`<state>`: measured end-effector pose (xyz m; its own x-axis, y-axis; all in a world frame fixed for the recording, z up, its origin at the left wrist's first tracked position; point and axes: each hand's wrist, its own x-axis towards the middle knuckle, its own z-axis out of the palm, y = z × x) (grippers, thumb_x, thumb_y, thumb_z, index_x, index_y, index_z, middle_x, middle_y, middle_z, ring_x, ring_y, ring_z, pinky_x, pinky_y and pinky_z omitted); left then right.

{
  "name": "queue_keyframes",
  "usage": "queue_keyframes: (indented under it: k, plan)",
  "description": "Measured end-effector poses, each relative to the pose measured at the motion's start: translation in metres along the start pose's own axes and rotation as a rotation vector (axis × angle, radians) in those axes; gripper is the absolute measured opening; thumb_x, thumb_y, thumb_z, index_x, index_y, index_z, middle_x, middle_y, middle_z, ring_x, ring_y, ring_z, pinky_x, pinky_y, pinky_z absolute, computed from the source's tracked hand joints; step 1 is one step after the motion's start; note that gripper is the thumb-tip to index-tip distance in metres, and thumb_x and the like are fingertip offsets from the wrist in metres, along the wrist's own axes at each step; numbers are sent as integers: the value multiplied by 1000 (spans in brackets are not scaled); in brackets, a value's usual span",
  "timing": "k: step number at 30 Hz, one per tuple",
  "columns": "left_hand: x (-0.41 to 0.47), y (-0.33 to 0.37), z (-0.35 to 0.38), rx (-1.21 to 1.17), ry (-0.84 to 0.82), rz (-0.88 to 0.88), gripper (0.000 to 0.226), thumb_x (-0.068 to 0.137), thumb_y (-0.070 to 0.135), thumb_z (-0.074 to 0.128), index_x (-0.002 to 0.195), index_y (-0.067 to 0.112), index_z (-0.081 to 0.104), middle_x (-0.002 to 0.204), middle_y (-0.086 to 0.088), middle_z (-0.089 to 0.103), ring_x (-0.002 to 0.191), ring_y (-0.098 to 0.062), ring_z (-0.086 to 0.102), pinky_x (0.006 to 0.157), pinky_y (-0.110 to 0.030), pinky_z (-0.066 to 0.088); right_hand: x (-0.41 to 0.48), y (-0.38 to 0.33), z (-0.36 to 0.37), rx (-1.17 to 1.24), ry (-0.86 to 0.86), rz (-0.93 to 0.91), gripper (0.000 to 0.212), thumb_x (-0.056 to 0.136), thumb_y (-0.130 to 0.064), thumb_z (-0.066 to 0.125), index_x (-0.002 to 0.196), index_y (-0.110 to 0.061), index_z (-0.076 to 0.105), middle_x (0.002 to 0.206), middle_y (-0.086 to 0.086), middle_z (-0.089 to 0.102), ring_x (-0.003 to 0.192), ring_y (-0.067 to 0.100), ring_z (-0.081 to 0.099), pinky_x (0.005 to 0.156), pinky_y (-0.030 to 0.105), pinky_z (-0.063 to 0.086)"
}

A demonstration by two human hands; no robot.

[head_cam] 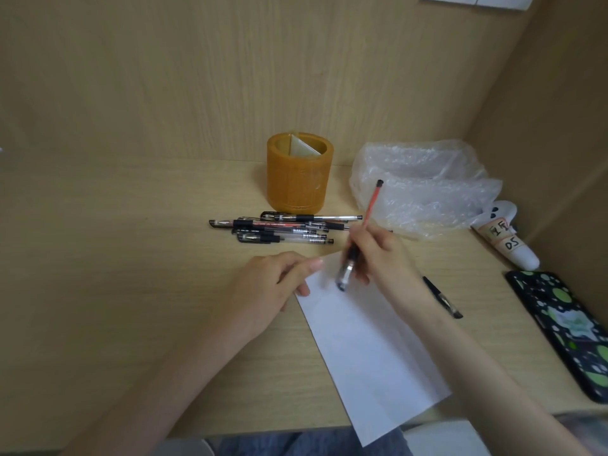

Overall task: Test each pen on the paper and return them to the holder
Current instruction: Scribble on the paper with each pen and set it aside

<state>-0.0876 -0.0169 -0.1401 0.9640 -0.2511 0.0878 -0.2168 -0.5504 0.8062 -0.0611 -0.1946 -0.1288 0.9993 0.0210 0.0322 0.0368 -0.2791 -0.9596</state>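
The right hand (375, 255) grips a red-refill pen (362, 232) in a writing hold, its blurred tip down on the far end of the paper (368, 340), while the left hand (276, 287) pins the sheet's far left corner with its fingertips. The paper's near end overhangs the desk's (131, 291) front edge, so if the left hand lifts, a firm stroke could drag or tip the sheet off. A loose cap (442, 297) lies just right of the right forearm; a sweep of that arm could knock it toward the phone (566, 334) by the right edge. The untested pens (279, 230) lie piled in front of the empty orange holder (297, 176) near the back, easy to confuse with tested ones.
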Motion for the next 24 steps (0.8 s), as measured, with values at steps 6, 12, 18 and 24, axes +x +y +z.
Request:
queue_keyframes:
  k: [6,12,18,24]
  plan:
    - [16,-36,-19,378,243,43,16,89,22,57,102,24,67,89,11,58,69,3,51,63,-14,36,-7,13,-47,-877,-32,-24,24,91,-39,59,85,-16,56,62,-1,53,52,22,52,54,32,41]
    - [39,-49,-30,559,296,143,25,85,9,61,110,15,66,109,-2,63,104,-21,49,84,-30,39,-18,21,-48,-1147,69,-68,38,88,-51,57,114,-23,56,105,4,64,93,31,62,66,32,37]
    - [47,-49,-28,660,283,185,28,81,12,67,109,11,66,103,-8,64,98,-28,53,82,-37,42,-18,26,-49,-1168,191,-118,23,95,-36,51,108,-18,55,112,3,60,94,32,63,69,35,43]
    - [48,-52,-27,661,284,170,26,80,13,69,105,10,66,98,-9,62,94,-28,54,78,-39,43,-16,27,-47,-1022,216,-121,16,91,-27,57,102,-17,62,102,1,63,91,31,62,71,35,45]
